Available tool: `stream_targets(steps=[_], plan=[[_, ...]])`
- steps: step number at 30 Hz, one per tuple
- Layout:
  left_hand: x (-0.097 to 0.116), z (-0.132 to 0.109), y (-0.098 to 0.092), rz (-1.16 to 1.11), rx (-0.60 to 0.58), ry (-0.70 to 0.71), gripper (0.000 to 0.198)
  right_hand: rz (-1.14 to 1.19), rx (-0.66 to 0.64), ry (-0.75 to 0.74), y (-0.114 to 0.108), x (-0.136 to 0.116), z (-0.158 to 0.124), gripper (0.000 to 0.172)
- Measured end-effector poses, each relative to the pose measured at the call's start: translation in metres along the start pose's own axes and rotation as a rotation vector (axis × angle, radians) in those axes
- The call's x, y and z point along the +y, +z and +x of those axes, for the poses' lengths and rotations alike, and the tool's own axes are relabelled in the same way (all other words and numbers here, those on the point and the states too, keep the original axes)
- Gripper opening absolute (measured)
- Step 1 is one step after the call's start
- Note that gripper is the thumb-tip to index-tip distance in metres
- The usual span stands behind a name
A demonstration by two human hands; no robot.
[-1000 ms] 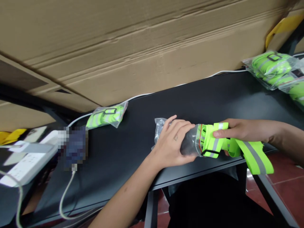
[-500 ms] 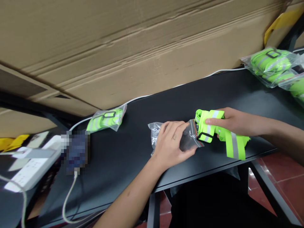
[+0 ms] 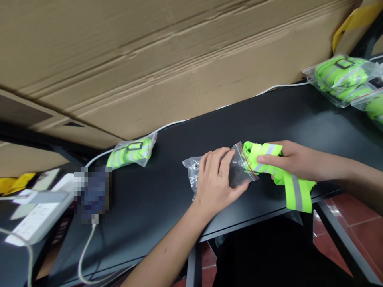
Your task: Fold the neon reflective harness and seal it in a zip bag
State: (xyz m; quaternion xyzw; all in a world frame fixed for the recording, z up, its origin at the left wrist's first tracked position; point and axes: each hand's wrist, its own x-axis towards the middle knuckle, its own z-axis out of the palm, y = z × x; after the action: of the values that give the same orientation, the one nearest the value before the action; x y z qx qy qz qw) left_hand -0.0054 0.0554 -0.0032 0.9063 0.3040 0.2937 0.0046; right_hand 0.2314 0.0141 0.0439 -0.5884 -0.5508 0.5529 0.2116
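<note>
My left hand (image 3: 217,179) is closed round a clear zip bag (image 3: 239,169) with a red line along its mouth, which faces right. The bag's crumpled end pokes out on the left of the hand. In my right hand (image 3: 287,161) is a folded neon-green reflective strap (image 3: 266,153) with a grey stripe, pinched under the thumb. The strap's front end sits inside the bag's mouth, behind the clear film. Its loose tail hangs down below the right hand near the table's front edge. The fingers under the strap are mostly hidden.
A bagged green strap (image 3: 131,152) lies to the left on the black table (image 3: 167,203). Several more bagged straps (image 3: 344,75) are heaped at the far right. A white power strip (image 3: 38,215), a blurred-out device (image 3: 94,193) and cables sit at left. Cardboard (image 3: 179,59) stands behind.
My right hand has pushed the strap's front end leftward into the bag's mouth, and its black buckle no longer shows plainly. The left hand keeps its grip on the bag.
</note>
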Motion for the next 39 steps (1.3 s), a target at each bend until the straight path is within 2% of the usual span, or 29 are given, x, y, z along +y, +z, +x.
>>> stream_targets(steps=[3, 7, 11, 14, 17, 20, 25, 27, 30, 32, 33, 37, 39], plan=[[0.000, -0.001, -0.001, -0.022, -0.007, 0.037, 0.073, 0.057, -0.179, 0.017, -0.004, 0.000, 0.004, 0.035], [-0.001, -0.003, -0.001, -0.062, -0.080, 0.066, 0.082, 0.088, -0.376, 0.138, -0.013, -0.006, 0.012, 0.040], [0.001, -0.003, 0.000, -0.099, -0.155, 0.084, 0.086, 0.017, -0.444, 0.257, -0.014, -0.015, 0.026, 0.045], [0.004, -0.002, 0.001, -0.101, -0.195, 0.060, 0.080, -0.048, -0.389, 0.227, -0.009, -0.018, 0.038, 0.044], [0.005, -0.001, 0.001, -0.075, -0.235, -0.009, 0.083, -0.169, -0.258, 0.085, 0.002, -0.019, 0.044, 0.042], [0.004, 0.001, 0.002, -0.047, -0.279, -0.044, 0.087, -0.500, 0.016, -0.147, 0.014, -0.015, 0.044, 0.032], [0.005, 0.003, 0.003, -0.012, -0.341, -0.054, 0.086, -1.052, 0.626, -0.572, 0.030, -0.002, 0.035, 0.024], [0.007, 0.003, 0.003, 0.008, -0.356, -0.044, 0.087, -1.178, 0.754, -0.716, 0.035, 0.002, 0.027, 0.026], [0.009, 0.003, 0.002, 0.034, -0.373, -0.054, 0.082, -1.188, 0.708, -0.774, 0.045, 0.011, 0.010, 0.030], [0.010, 0.002, 0.001, 0.044, -0.382, -0.072, 0.077, -1.149, 0.632, -0.723, 0.052, 0.022, -0.003, 0.023], [0.010, 0.002, 0.001, 0.043, -0.384, -0.076, 0.075, -1.143, 0.597, -0.688, 0.054, 0.029, -0.009, 0.025], [0.010, 0.002, 0.000, 0.012, -0.376, -0.055, 0.079, -1.114, 0.368, -0.611, 0.055, 0.055, -0.029, 0.070], [0.013, 0.003, 0.000, 0.015, -0.385, -0.048, 0.082, -1.055, 0.335, -0.605, 0.055, 0.063, -0.033, 0.081]])
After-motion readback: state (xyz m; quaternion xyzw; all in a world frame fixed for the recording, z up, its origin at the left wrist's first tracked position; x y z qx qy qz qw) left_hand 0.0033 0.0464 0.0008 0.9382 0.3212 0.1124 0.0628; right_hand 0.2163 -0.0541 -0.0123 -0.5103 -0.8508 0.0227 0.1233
